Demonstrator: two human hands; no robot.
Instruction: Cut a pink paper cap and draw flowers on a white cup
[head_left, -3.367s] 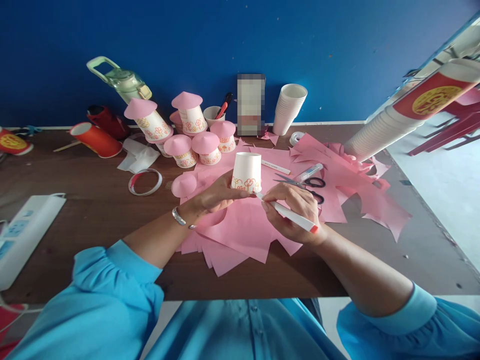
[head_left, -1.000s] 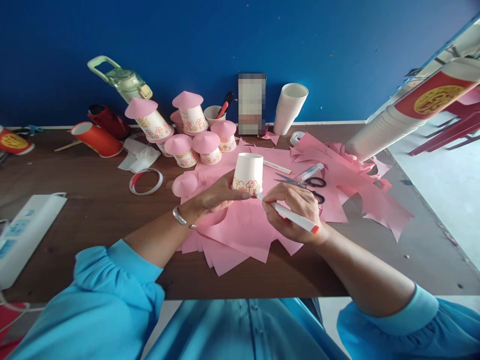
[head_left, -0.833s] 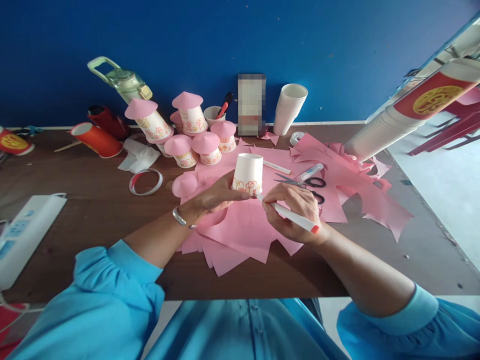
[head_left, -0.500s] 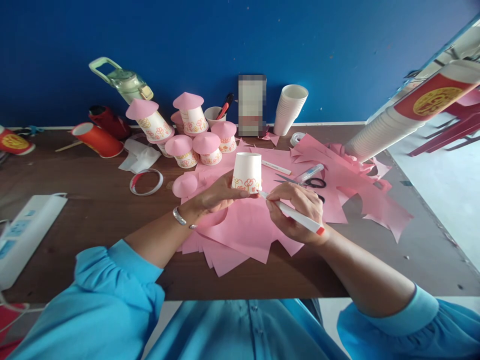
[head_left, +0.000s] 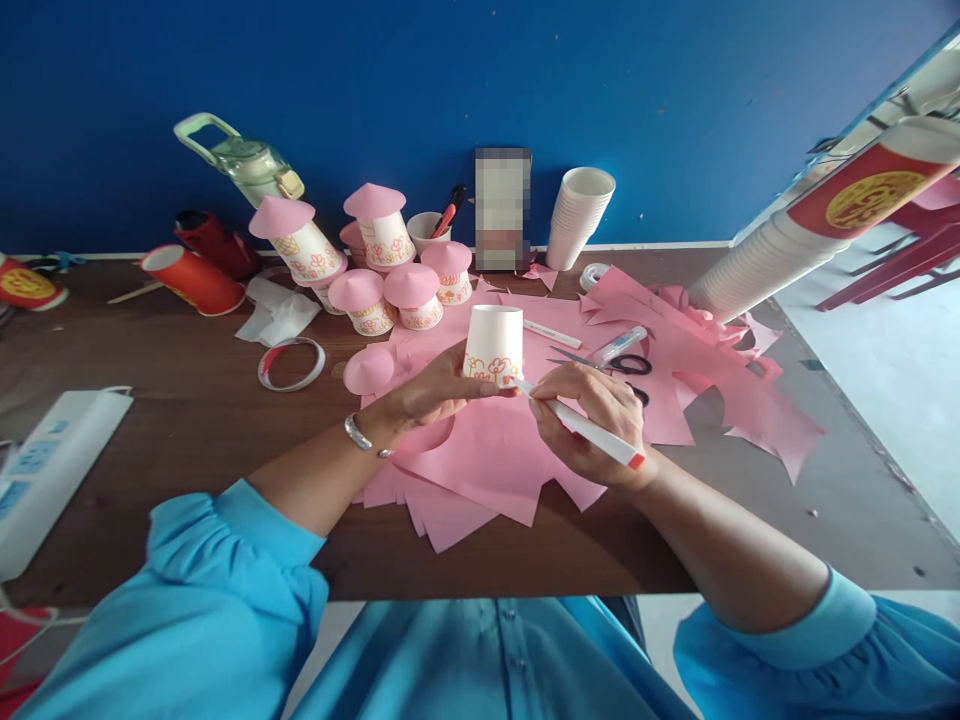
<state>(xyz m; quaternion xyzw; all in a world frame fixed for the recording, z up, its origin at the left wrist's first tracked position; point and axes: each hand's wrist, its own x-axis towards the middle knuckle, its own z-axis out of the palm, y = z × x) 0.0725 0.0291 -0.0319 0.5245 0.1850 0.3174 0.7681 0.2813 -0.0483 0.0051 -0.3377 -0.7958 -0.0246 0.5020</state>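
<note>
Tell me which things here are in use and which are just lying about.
In use: left hand holding upturned cup; right hand holding pen, tip at the cup; pink paper underneath.
Lying about: scissors, tape ring, cup stack, orange cup.

Bare surface (head_left: 187, 450) lies open to the left of the pink paper sheets (head_left: 487, 460), up to the tape ring (head_left: 291, 363). Behind, capped cups (head_left: 390, 290) crowd together. To the right, scissors (head_left: 615, 365) and paper scraps (head_left: 720, 380) block the way.
</note>
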